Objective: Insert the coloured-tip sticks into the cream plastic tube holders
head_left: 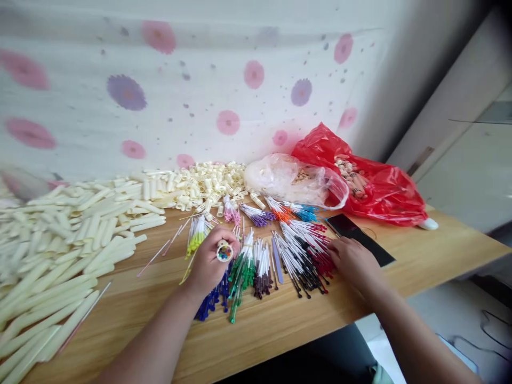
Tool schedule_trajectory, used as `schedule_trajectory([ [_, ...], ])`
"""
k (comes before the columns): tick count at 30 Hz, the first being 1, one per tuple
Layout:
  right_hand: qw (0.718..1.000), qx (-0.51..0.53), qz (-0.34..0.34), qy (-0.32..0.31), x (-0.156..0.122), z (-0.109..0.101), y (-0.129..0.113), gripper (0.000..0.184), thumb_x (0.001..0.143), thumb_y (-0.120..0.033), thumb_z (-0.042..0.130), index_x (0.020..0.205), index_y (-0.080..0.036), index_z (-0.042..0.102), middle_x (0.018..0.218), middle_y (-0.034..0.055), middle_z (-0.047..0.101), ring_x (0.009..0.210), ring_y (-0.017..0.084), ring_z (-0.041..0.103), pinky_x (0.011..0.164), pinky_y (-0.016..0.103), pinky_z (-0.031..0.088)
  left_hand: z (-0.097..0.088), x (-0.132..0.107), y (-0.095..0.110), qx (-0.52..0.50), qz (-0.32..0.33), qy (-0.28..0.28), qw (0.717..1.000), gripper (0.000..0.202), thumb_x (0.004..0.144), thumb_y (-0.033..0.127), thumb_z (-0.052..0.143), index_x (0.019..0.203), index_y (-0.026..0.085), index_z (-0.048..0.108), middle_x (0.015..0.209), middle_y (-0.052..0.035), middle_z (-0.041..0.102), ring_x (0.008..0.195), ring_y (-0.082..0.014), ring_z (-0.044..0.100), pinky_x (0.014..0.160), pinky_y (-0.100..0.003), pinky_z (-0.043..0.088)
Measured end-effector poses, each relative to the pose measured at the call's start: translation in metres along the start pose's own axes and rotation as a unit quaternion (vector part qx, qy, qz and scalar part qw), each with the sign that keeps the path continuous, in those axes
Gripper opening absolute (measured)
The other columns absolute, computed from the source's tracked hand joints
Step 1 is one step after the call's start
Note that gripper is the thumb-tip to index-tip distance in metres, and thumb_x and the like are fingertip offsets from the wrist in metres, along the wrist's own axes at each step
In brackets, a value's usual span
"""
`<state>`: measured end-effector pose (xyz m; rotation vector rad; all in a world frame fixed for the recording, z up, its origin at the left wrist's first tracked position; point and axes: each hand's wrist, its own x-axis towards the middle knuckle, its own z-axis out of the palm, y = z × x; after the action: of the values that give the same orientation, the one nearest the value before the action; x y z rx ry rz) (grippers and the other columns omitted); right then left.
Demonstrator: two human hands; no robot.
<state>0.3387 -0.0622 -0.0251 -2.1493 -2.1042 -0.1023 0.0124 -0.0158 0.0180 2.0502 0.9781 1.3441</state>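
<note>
My left hand (212,261) is closed round a cream pen part (224,253) held end-on to me; coloured tips show inside its round opening. Below and beside this hand lie blue refills (216,296), yellow refills (197,237) and green refills (244,264). My right hand (354,261) rests at the right edge of the red refills (322,256), its fingers curled together. Whatever is between those fingertips is hidden. Black refills (298,264) and dark purple refills (263,269) are fanned out between the two hands.
Cream pen barrels (80,229) cover the table's left side, with short cream parts (212,184) behind. Purple refills (258,216), orange refills (282,212) and light blue refills (306,212) lie further back. A clear bag (276,176), red bag (392,192) and black phone (362,237) are at right.
</note>
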Motion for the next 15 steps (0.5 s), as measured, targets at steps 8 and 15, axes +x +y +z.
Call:
schedule_trajectory([
  [8,0.997,0.001,0.067,-0.026,0.0097,0.0048,-0.0005,0.023,0.085,-0.026,0.043,0.069,-0.019,0.057,0.077,0.0078,0.065,0.073,0.021,0.063,0.063,0.03,0.038,-0.0035,-0.002,-0.0046,-0.043,-0.014,0.008,0.999,0.014,0.085,0.022,0.056,0.072,0.018,0.055,0.071,0.0013,0.054,0.068,-0.0139,0.053,0.067,-0.027,0.041],
  [15,0.993,0.042,0.112,0.013,0.009,0.0001,0.0041,0.024,0.085,-0.033,0.044,0.077,-0.021,0.063,0.082,0.0062,0.067,0.076,0.022,0.063,0.061,0.029,0.036,-0.0044,-0.001,-0.0042,-0.046,-0.022,-0.003,0.999,0.012,0.085,0.021,0.057,0.073,0.018,0.056,0.073,0.0009,0.055,0.069,-0.0137,0.053,0.067,-0.027,0.04],
])
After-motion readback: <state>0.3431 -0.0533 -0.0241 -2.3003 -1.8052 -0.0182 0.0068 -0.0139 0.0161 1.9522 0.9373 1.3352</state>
